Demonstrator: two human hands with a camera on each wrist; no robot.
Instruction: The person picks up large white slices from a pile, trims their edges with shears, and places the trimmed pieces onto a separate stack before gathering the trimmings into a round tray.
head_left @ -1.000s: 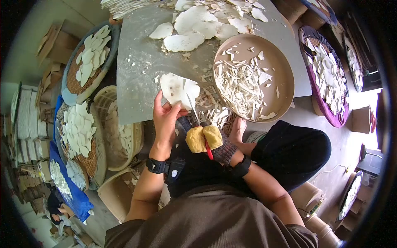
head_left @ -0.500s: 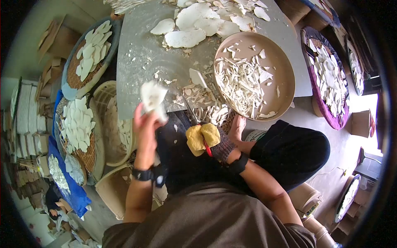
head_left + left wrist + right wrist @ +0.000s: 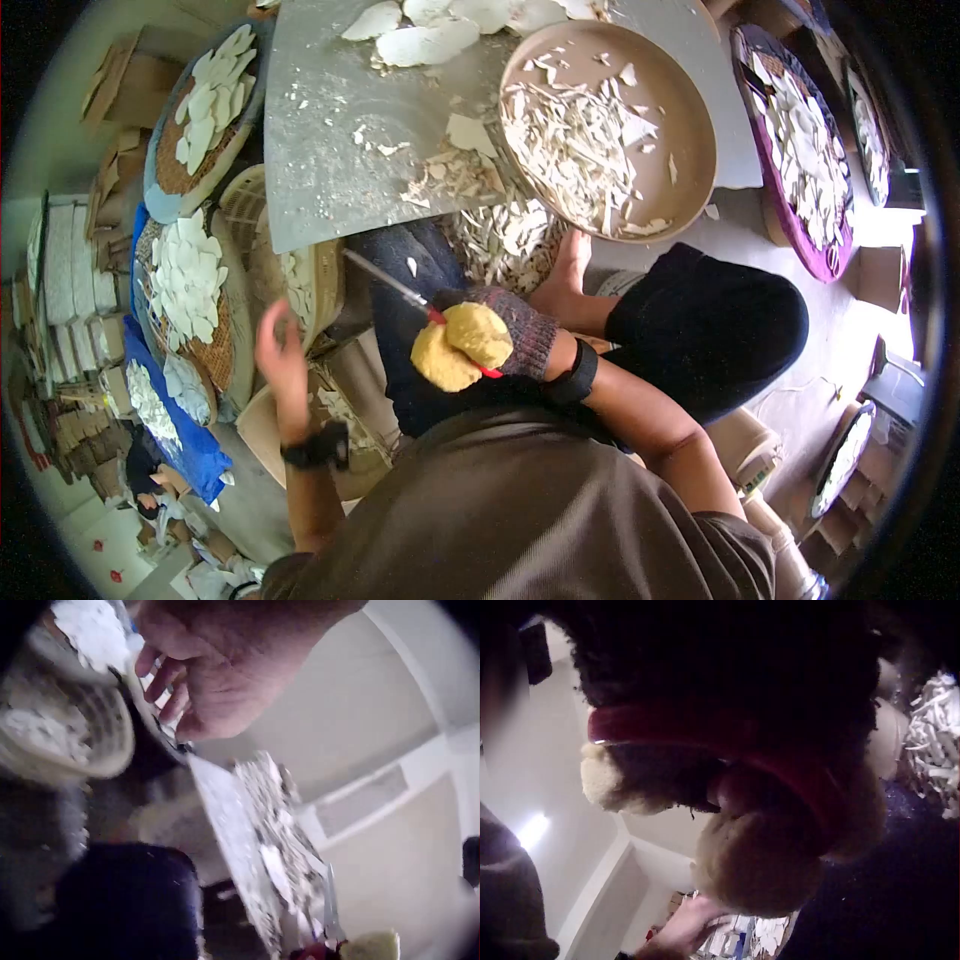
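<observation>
We are no longer holding the white slice; where it is lying, we cannot tell. Our left hand (image 3: 283,362) is moving empty near the cream basket (image 3: 327,285), fingers loosely open. Our gloved right hand (image 3: 518,328) is gripping the scissors (image 3: 385,278), blades projecting beyond its curled fingers.

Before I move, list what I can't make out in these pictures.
Right hand, most fingers: head view, yellow padding; right wrist view, darkness.
Whether the scissors are fully shut: head view, too small.
Table, far end: head view, cut off by top edge.
Lower shavings pile, far part: head view, under table.
</observation>
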